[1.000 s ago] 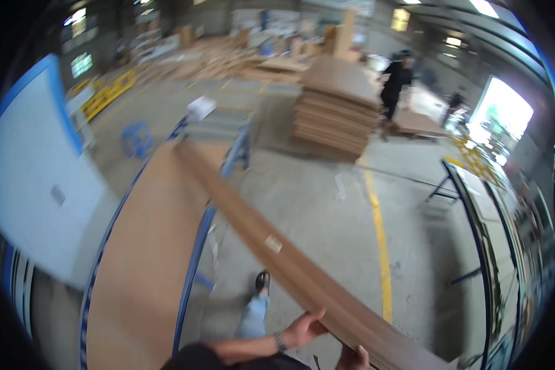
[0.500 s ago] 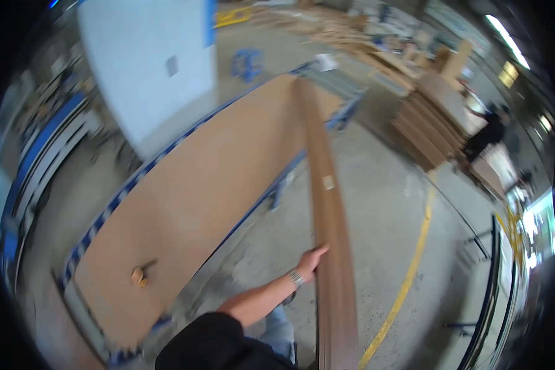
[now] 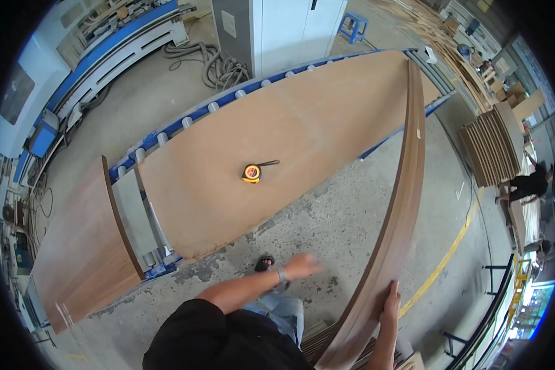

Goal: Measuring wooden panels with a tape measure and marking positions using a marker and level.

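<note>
One long board [image 3: 412,161] runs forward from the right hand [image 3: 390,302], whose grip holds its edge; left hand [image 3: 303,265] apart, blurred, closure indeterminable.

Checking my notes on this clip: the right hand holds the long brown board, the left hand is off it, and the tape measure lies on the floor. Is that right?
Not quite: the head view shows the tape measure on the wide brown panel. The right hand holds the long brown board, and the left hand is off it.
</note>
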Demonstrator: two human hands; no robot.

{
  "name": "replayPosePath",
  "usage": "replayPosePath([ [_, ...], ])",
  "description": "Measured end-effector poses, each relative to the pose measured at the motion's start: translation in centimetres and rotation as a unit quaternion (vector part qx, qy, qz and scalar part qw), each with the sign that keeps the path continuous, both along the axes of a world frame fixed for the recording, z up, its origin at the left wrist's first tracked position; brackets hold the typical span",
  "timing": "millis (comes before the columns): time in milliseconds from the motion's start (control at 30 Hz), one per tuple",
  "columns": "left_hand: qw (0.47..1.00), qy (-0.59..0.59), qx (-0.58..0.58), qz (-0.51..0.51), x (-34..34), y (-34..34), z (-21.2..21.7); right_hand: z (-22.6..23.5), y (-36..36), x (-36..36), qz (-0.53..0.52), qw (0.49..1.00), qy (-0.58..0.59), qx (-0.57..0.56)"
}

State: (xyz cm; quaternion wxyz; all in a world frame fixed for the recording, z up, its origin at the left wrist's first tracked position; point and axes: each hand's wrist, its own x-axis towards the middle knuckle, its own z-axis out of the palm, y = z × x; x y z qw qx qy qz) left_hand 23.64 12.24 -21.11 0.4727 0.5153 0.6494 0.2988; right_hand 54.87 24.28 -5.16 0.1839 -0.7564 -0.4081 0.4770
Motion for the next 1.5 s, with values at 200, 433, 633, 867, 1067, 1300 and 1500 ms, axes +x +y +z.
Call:
replayPosePath([
  [200,0.941,0.286,-0.025,0.179,-18.0,2.0,1.2,-4.4,-3.1,-6.5,-0.018,1.0,-0.006,-0.018],
  [433,0.868,0.473,0.047,0.145,-28.1,6.5,-2.4,-13.1,-7.9,-17.1,-0.015,0.994,-0.104,-0.012],
  [633,0.903,0.418,0.062,0.07,-35.9,4.9,-7.1,-15.3,-11.3,-32.1,-0.047,0.997,-0.053,-0.018],
  [867,0.902,0.268,0.136,0.31,-47.6,-8.0,-0.3,-20.2,-13.7,-51.1,0.037,0.998,-0.032,-0.041],
  [1067,0.923,0.301,0.1,0.216,-40.5,-11.1,1.7,-17.8,-14.9,-48.7,0.363,0.93,-0.055,-0.002],
  [1300,0.899,0.412,-0.132,0.069,-34.2,-11.8,5.8,-10.3,-26.0,-17.8,0.209,0.957,-0.17,-0.106],
  [1500,0.868,0.481,-0.057,-0.109,-31.1,-2.6,3.2,-6.4,-47.6,-5.9,-0.361,0.822,0.166,-0.408],
])
